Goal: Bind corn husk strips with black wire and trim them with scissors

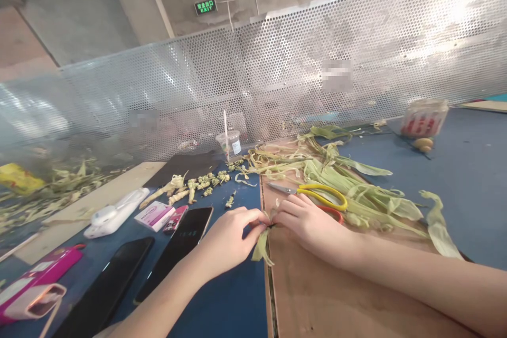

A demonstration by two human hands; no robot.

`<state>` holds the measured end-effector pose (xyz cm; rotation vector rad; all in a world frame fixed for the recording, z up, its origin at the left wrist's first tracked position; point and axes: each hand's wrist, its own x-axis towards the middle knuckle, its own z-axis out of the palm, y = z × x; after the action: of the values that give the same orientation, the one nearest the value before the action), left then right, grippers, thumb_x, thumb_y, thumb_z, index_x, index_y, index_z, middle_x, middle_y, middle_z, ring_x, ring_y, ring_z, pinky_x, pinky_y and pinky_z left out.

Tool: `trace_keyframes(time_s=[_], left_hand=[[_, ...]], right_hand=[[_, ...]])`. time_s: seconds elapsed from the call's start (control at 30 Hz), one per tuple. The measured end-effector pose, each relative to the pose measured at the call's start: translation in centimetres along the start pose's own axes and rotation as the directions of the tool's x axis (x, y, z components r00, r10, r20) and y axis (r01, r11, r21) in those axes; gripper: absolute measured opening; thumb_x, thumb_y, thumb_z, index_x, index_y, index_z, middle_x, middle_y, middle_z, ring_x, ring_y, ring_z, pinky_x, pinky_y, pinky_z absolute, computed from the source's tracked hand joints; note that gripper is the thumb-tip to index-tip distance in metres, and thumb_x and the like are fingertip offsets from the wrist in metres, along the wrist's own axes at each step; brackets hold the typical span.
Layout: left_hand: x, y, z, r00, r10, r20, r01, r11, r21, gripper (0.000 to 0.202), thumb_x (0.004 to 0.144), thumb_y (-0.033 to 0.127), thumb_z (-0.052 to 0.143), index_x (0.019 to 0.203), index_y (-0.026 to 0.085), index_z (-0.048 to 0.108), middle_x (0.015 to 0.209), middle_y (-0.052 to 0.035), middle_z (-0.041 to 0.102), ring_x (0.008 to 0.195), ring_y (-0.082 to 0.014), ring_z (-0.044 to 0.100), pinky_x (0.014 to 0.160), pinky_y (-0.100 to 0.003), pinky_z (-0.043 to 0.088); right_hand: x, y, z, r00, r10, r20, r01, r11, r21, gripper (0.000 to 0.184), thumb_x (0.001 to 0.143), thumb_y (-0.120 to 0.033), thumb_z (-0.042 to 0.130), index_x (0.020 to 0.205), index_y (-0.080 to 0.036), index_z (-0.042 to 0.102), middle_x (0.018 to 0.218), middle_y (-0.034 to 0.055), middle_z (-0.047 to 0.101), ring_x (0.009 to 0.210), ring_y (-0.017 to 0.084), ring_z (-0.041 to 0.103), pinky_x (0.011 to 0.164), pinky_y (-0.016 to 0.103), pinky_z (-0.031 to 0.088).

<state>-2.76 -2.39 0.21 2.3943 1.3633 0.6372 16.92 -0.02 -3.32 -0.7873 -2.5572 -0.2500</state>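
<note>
Husk strip (261, 249) in the head view: it is pale green and hangs from the fingertips over the dark seam where the blue table (237, 301) meets a brown board (336, 290). Just beyond the right hand (311, 224) lie scissors with a yellow handle (322, 194), blades toward the left; a red-orange loop shows partly behind that hand. Farther off and to the right, a loose pile of husks (332, 177) spreads across the board onto the table. On the far left of the left hand (233, 232) are knotted husk pieces (192, 187), with a clear cup (233, 143) and straw behind them. Left of the left hand lie a dark phone (190, 229), partly covered by the forearm, a second black phone (114, 274), a purple-and-white box (153, 215), a white device (116, 214) and a magenta item (43, 274). A jar (425, 118) stands far right, and a perforated metal panel (285, 63) closes off the far side.

Forearms reach in from near left and near right, low, and the hands meet mid-scene. Left thumb and forefinger pinch the strip's upper end; the right fingers curl down onto the same end, their thumb hidden.
</note>
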Motion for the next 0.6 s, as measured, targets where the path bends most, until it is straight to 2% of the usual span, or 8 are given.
trace_keyframes(time_s=[0.1,0.2,0.33,0.43,0.6], left_hand=[[0.3,0.5,0.0,0.999,-0.032,-0.041,0.029,0.998,-0.057,0.023,0.085,0.031,0.044,0.088,0.024,0.065,0.09,-0.0017,0.067,0.085,-0.0199,0.058,0.077,-0.029,0.041],[0.5,0.8,0.1,0.995,-0.073,-0.07,0.064,0.989,-0.133,0.023,0.083,0.036,0.049,0.098,0.024,0.062,0.094,-0.0007,0.067,0.084,-0.0191,0.058,0.077,-0.029,0.042],[0.5,0.5,0.4,0.994,-0.108,-0.013,0.104,0.979,-0.175,0.035,0.074,0.032,0.061,0.109,0.026,0.055,0.095,0.0014,0.067,0.085,-0.0186,0.058,0.078,-0.029,0.041],[0.5,0.0,0.7,0.99,-0.135,0.043,0.141,0.964,-0.227,0.042,0.072,0.028,0.063,0.112,0.026,0.051,0.096,0.0012,0.067,0.088,-0.0186,0.057,0.078,-0.029,0.041],[0.6,-0.2,1.3,0.989,-0.121,0.083,0.14,0.949,-0.281,0.051,0.067,0.025,0.067,0.114,0.024,0.049,0.098,-0.0009,0.065,0.093,-0.0195,0.058,0.084,-0.031,0.041]], right_hand=[[-0.1,-0.1,0.1,1.0,0.015,0.0,-0.015,1.0,0.018,0.02,0.086,-0.006,0.04,0.092,-0.016,0.056,0.088,0.0053,0.054,0.081,0.017,0.045,0.072,0.031,0.036],[-0.1,-0.3,0.2,1.0,0.019,-0.007,-0.018,1.0,0.024,0.02,0.086,-0.006,0.04,0.093,-0.015,0.056,0.089,0.0057,0.054,0.081,0.018,0.045,0.073,0.032,0.036],[0.0,-0.6,0.2,1.0,0.023,0.0,-0.023,0.996,0.091,0.02,0.087,-0.009,0.042,0.101,-0.016,0.055,0.093,0.0058,0.055,0.087,0.018,0.046,0.078,0.034,0.037],[0.0,-0.6,0.3,0.999,0.053,0.012,-0.054,0.986,0.159,0.021,0.086,-0.007,0.043,0.099,-0.018,0.055,0.093,0.0046,0.055,0.088,0.018,0.046,0.08,0.034,0.037],[-0.1,-0.4,0.5,0.996,0.087,-0.001,-0.085,0.971,0.223,0.024,0.083,-0.005,0.043,0.098,-0.019,0.056,0.09,0.0044,0.055,0.085,0.017,0.048,0.078,0.034,0.038]])
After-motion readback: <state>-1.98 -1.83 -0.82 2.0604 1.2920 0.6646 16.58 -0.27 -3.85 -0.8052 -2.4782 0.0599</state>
